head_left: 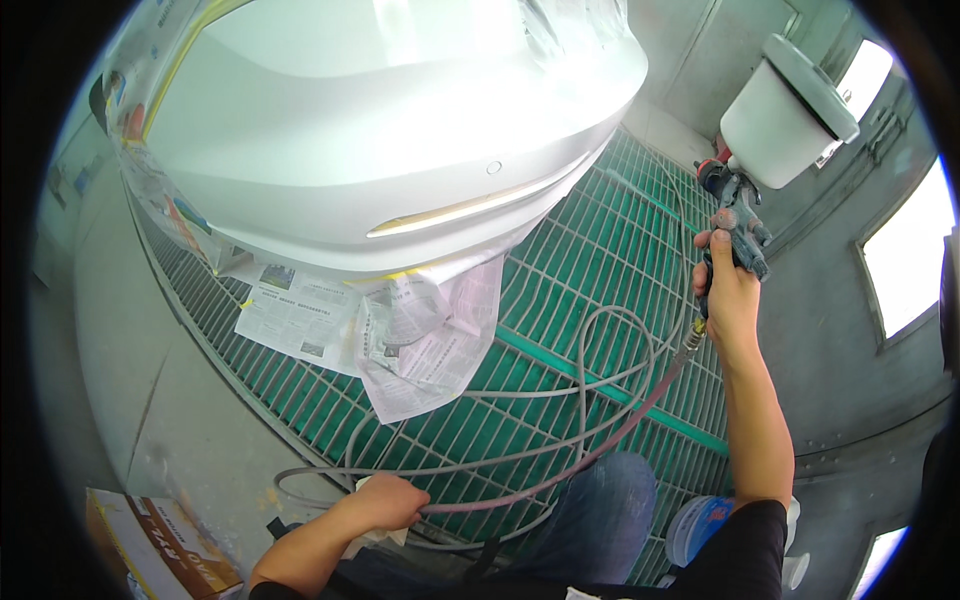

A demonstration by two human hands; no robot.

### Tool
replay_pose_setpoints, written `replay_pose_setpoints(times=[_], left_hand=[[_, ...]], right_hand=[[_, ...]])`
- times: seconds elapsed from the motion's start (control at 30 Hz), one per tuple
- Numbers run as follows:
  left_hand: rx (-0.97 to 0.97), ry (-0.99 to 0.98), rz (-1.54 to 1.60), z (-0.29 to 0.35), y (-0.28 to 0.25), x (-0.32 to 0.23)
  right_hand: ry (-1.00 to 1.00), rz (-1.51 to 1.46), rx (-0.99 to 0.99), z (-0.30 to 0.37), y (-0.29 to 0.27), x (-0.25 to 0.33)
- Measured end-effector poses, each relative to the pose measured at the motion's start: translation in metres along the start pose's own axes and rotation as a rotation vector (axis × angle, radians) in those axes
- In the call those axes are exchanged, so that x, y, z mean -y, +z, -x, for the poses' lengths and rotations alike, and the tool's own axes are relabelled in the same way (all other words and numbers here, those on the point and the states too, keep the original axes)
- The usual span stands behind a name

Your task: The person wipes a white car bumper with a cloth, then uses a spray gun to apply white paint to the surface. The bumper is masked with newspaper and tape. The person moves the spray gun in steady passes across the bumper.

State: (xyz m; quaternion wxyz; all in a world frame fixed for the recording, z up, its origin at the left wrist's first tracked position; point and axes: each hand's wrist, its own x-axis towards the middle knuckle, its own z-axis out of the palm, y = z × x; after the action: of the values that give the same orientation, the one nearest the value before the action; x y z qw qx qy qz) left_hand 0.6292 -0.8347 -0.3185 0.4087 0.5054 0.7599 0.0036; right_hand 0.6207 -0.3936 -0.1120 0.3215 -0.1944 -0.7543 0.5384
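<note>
My right hand is raised at the right, its fingers wrapped round the handle of a spray gun. A white paint cup with a grey lid sits tilted on top of the gun. An air hose runs from the brass fitting under the handle down to the lower left. There my left hand is closed round the hose, near my knee. Something pale, cloth or paper, shows just below that hand. Ahead of me is a glossy white car bumper, some way left of the gun.
Masking newspaper hangs under the bumper, with yellow tape along the edges. Loops of hose lie on the metal floor grating over green matting. A cardboard box stands at lower left, plastic tubs at lower right. Grey walls with bright panels rise at right.
</note>
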Motion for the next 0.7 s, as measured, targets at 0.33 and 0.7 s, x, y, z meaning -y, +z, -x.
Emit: replay_pose_setpoints(times=[0.33,0.7], left_hand=[[0.029,-0.004,-0.023,0.008,-0.002,-0.004],[0.03,0.033,-0.05,0.01,0.01,0.0]], right_hand=[[0.002,-0.003,0.404,0.089,0.07,0.03],[-0.142,-0.397,1.051,0.131,0.179,0.06]])
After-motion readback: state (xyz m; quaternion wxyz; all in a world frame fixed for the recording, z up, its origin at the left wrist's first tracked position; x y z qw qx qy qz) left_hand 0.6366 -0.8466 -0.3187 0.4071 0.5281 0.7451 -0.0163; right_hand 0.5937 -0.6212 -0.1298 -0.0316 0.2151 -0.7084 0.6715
